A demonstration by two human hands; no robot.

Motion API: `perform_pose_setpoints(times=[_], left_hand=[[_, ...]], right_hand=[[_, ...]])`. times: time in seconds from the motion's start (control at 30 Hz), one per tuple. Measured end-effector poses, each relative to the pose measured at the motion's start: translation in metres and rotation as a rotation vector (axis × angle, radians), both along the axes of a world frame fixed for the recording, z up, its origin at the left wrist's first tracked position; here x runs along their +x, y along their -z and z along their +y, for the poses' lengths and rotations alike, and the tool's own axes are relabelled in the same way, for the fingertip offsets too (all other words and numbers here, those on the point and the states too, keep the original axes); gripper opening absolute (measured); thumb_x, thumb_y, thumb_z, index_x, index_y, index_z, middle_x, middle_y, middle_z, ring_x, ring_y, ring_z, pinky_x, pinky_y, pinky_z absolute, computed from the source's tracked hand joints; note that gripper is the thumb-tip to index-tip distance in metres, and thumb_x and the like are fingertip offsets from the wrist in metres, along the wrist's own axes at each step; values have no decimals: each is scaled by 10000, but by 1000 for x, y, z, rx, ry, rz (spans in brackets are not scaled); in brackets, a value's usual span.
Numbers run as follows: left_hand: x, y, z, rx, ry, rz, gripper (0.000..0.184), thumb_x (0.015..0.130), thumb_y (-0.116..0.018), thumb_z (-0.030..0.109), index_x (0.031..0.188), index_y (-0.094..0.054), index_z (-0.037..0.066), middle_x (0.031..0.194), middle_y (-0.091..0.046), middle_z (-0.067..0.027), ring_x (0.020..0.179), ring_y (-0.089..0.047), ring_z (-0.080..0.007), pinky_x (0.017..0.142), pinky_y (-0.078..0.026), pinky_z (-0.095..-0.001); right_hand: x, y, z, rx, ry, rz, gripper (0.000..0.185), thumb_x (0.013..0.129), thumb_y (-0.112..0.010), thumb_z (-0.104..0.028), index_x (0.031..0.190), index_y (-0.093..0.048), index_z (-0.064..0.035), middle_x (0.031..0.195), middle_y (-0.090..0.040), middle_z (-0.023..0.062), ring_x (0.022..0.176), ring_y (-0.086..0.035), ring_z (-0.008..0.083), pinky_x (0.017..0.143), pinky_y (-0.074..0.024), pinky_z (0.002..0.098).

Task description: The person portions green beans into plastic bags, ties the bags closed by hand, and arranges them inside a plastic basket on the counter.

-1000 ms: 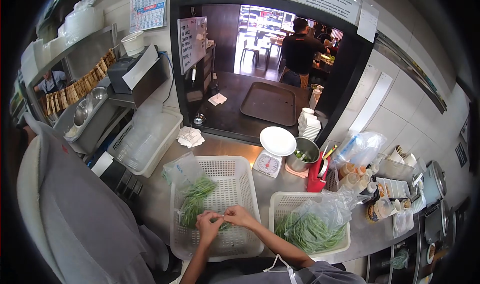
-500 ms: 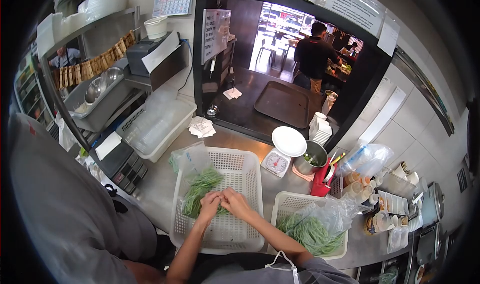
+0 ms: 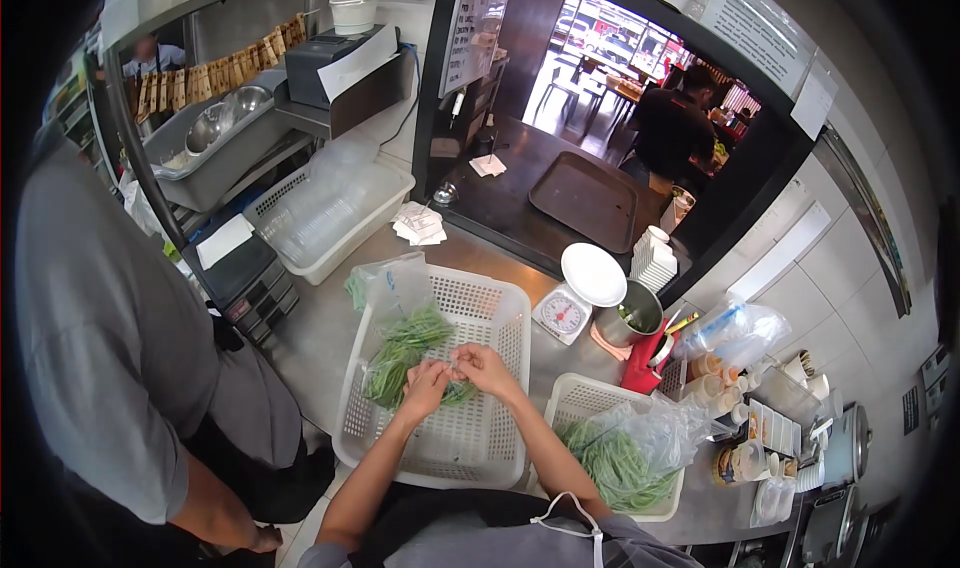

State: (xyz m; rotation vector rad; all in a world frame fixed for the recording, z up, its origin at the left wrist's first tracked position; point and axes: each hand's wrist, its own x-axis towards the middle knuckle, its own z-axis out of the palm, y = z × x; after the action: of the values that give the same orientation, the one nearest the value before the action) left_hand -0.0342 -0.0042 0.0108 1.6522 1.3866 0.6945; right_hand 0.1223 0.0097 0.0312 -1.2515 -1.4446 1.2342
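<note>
Both my hands are over the right side of a heap of thin green vegetable strips [image 3: 410,340], partly in a clear plastic bag [image 3: 400,286]. The heap lies in a white perforated basket [image 3: 512,343]. My left hand [image 3: 426,386] has its fingers curled and pinched, thumb toward the other hand. Just to its right, my right hand [image 3: 484,370] also pinches, its fingertips close to the left ones. Something small and see-through seems to lie between the fingertips, too small to make out. The greens below are partly hidden by my hands.
A second basket [image 3: 566,393] at right holds more bagged greens [image 3: 625,463]. Behind stand a kitchen scale [image 3: 562,313] with a white plate and a metal pot [image 3: 632,316]. A co-worker in grey [image 3: 110,298] stands close at left. Another person [image 3: 675,123] is beyond the hatch.
My view has shifted, showing more of the co-worker at left. My fingertips, bunched together before, are now slightly apart, the right hand a little higher. The person beyond the hatch leans lower.
</note>
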Motion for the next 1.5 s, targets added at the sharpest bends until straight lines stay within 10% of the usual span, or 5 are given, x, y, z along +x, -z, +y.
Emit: perform_pose_setpoints(times=[0.5,0.9,1.1,1.3,1.5], left_hand=[[1,-6,4,-90,10,-47,291,842,-436,359,932,-645,178,1162,-512,-16,1144,-366,-316,937,-268,-517],[-8,14,18,180,-201,-301,173,867,-449,131,887,-589,32,815,-627,-149,804,-598,-322,736,-444,-388],[-19,-32,20,409,-272,-125,445,831,-553,111,1258,-428,98,1260,-443,-228,1167,-417,-376,943,-343,-461],[-10,-43,5,167,386,737,755,756,-668,156,1398,-271,151,1481,-48,-176,1352,-69,-385,1010,-135,-641],[-13,-9,19,287,385,760,779,750,-679,166,1404,-255,161,1478,-39,-184,1347,-101,-383,1022,-111,-631]], right_hand=[[-16,-9,-7,399,168,-473,136,816,-596,-105,798,-637,24,702,-549,143,618,-552,279,577,-426,367],[24,-95,-19,386,336,-401,189,829,-594,-100,999,-633,-26,831,-588,120,703,-590,214,605,-464,302],[98,-156,-93,650,716,-416,255,836,-591,-90,1085,-615,-38,895,-582,57,759,-551,117,614,-446,227],[144,-200,-189,652,1216,-565,177,834,-601,-68,996,-625,-1,850,-603,47,714,-548,87,605,-427,231],[150,-180,-257,-127,1024,-810,166,790,-665,-117,925,-650,-22,774,-634,69,620,-583,121,561,-430,233]])
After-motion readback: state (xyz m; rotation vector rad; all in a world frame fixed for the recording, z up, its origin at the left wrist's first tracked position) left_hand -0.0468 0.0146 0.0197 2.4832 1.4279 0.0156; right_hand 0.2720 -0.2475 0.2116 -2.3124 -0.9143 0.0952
